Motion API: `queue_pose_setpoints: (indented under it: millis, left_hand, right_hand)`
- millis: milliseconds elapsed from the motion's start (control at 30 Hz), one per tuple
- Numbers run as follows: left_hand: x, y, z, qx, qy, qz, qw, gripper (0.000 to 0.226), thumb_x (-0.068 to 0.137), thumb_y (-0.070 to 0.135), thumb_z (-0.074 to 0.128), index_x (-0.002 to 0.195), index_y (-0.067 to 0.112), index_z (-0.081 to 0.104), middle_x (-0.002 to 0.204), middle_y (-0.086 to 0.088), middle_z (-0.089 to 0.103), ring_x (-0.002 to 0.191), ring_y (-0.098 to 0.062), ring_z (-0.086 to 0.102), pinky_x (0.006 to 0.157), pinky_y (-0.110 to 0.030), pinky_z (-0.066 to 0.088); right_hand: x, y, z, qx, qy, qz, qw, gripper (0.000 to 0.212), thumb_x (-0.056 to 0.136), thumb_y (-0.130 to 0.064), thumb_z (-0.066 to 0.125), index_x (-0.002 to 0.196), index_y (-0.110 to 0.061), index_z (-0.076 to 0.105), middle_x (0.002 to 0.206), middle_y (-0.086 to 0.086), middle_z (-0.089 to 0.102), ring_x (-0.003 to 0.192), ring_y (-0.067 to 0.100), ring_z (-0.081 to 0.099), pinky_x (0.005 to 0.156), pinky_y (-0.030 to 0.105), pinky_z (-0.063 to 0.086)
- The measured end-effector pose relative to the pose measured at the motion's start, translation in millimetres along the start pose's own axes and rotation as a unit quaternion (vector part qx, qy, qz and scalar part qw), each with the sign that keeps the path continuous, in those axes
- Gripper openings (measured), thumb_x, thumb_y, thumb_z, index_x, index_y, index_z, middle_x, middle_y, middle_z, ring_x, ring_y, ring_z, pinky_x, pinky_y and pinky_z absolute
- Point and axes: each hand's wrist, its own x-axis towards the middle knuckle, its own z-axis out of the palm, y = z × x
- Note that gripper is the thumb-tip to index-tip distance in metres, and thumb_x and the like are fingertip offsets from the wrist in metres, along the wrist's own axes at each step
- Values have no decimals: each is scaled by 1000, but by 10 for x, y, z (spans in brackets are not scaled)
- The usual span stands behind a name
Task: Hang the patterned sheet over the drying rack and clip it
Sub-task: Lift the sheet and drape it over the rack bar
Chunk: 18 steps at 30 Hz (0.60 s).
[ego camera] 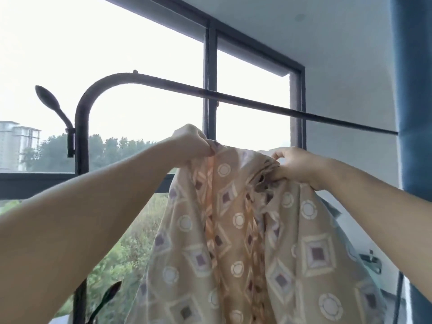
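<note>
Sheet (245,230) hangs gripped between both raised hands (243,157).

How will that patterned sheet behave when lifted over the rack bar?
Likely floppy: the patterned sheet hangs in folds below left hand and right hand. Probably light: pinched grips hold it up. May slide off the smooth rack bar.

I see thin matt cloth in the patterned sheet (245,230), slightly translucent; the drying rack (145,81) at eleven o'clock looks like dark, matt-coated metal.
</note>
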Motion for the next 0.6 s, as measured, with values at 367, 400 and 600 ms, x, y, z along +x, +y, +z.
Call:
queue_pose_setpoints:
  millis: [367, 400, 600]
  left_hand:
    - [41, -83, -26, 34, -19, -58, 998, 13, 93, 7, 53, 80, 4, 58, 69, -4, 50, 51, -13, 45, 43, -20, 39]
    - [-4, -3, 22, -1, -43, -27, 999, 8, 91, 11, 59, 85, 6, 60, 73, -4, 53, 53, -12, 48, 41, -19, 41]
    - [-151, 247, 129, -63, -100, 136, 984, 11, 86, 12, 65, 79, 17, 59, 80, -6, 62, 61, -15, 58, 55, -25, 53]
  right_hand:
    - [-80, -104, -17, 65, -16, -6, 998, 57, 81, -13, 72, 130, -28, 48, 114, 5, 49, 87, 24, 64, 72, 35, 59]
    - [-87, -159, 12, 73, -34, -19, 997, 61, 81, -14, 72, 133, -30, 45, 116, 4, 47, 87, 22, 63, 68, 32, 59]
    - [-46, -298, 164, 139, -122, -22, 982, 57, 80, -14, 72, 131, -24, 48, 96, 7, 65, 71, 15, 66, 58, 22, 57]
